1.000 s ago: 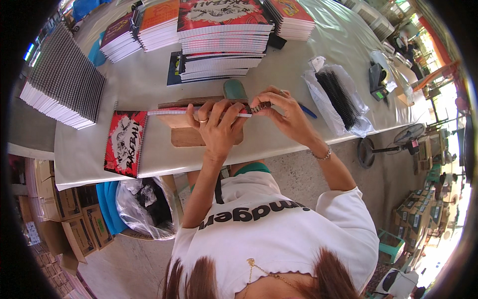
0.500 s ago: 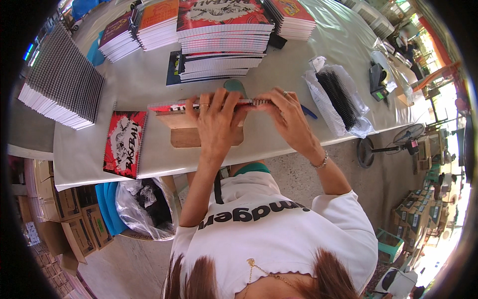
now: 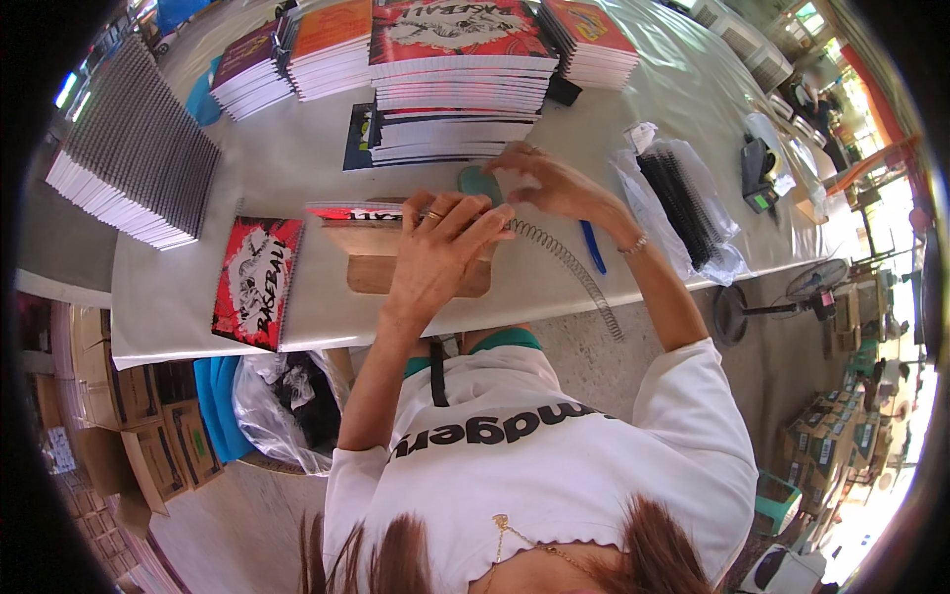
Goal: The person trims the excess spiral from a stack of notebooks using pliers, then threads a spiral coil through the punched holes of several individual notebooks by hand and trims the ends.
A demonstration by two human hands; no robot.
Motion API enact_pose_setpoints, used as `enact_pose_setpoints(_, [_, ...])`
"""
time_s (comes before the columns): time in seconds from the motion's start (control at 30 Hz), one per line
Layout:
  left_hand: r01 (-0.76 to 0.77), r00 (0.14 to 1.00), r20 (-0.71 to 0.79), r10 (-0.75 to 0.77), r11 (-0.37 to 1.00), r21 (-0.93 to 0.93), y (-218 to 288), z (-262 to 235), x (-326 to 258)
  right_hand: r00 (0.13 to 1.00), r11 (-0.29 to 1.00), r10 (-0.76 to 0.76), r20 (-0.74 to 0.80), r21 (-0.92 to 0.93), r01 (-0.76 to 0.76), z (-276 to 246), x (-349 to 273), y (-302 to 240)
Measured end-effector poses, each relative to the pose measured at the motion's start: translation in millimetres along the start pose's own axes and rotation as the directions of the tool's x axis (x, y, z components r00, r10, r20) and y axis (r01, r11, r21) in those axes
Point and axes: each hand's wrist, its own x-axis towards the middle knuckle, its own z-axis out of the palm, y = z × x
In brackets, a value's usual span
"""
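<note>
A red-covered notebook (image 3: 356, 212) lies spine-up on a wooden block (image 3: 376, 274) at the table's near edge. My left hand (image 3: 435, 252) presses down on it, fingers curled over its top edge. A long metal spiral coil (image 3: 574, 277) runs from the notebook's right end diagonally down past the table edge. My right hand (image 3: 554, 183) pinches the coil's upper end, next to a small teal object (image 3: 479, 182).
A finished red notebook (image 3: 252, 282) lies to the left. Stacks of notebooks (image 3: 460, 89) fill the back, with a grey-edged pile (image 3: 134, 163) far left. A bag of black coils (image 3: 683, 203) and a blue pen (image 3: 592, 247) lie to the right. Below the table are a plastic bag (image 3: 282, 401) and cardboard boxes (image 3: 134, 396).
My right hand has moved up and back toward the teal object. The coil now trails out long to the lower right. My left hand has shifted right along the notebook.
</note>
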Motion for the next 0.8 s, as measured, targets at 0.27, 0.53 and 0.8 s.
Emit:
enact_pose_setpoints(0.27, [0.041,0.999,0.003,-0.041,0.998,-0.038,1,0,2,0.954,0.941,-0.109,0.278,-0.28,0.189,23,29,16])
enact_pose_setpoints(0.53, [0.047,0.998,-0.04,-0.05,0.997,-0.06,2,5,9,0.957,0.728,-0.126,0.262,0.68,-0.09,-8,-7,22])
enact_pose_setpoints(0.8, [0.101,0.992,-0.066,-0.106,0.992,-0.071,3,5,6,0.93,0.527,-0.261,0.258,0.846,-0.086,-20,-14,12])
